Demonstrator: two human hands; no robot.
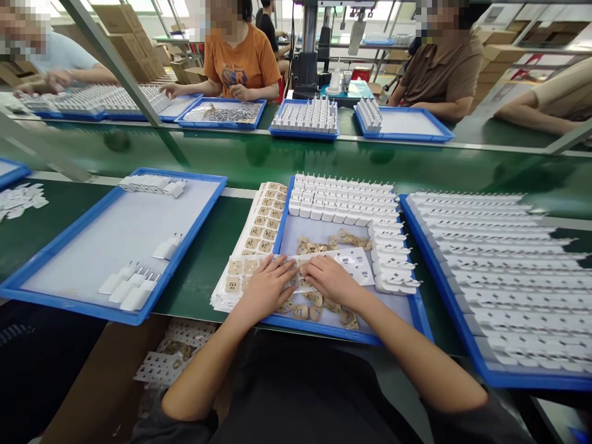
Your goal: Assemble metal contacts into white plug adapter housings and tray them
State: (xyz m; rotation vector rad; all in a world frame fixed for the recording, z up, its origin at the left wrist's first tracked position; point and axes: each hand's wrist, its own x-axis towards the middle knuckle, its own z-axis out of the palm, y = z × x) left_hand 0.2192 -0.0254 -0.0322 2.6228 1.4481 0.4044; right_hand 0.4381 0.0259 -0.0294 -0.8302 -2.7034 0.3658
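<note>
A white label sheet point(358, 264) with tan square labels lies across the left rim of a blue-edged tray point(419, 314), over a stack of similar sheets point(259, 231). My left hand point(271, 285) grips it at the middle, fingers reaching over its top. Close by on the right, my right hand point(330, 279) has its bent fingers closed at the same sheet; the fingertips' exact hold is hidden. Crumpled tan backing pieces point(354, 238) are scattered in the tray above and below the sheet. White plug adapters point(342, 200) with upright pins fill its back and right side.
At right, another blue tray point(462, 333) is packed with rows of white adapters. A tray point(111, 228) at left holds several adapters. Below it, a cardboard box point(106, 376) contains used sheets. Across the green conveyor point(250, 163), co-workers sit behind more trays.
</note>
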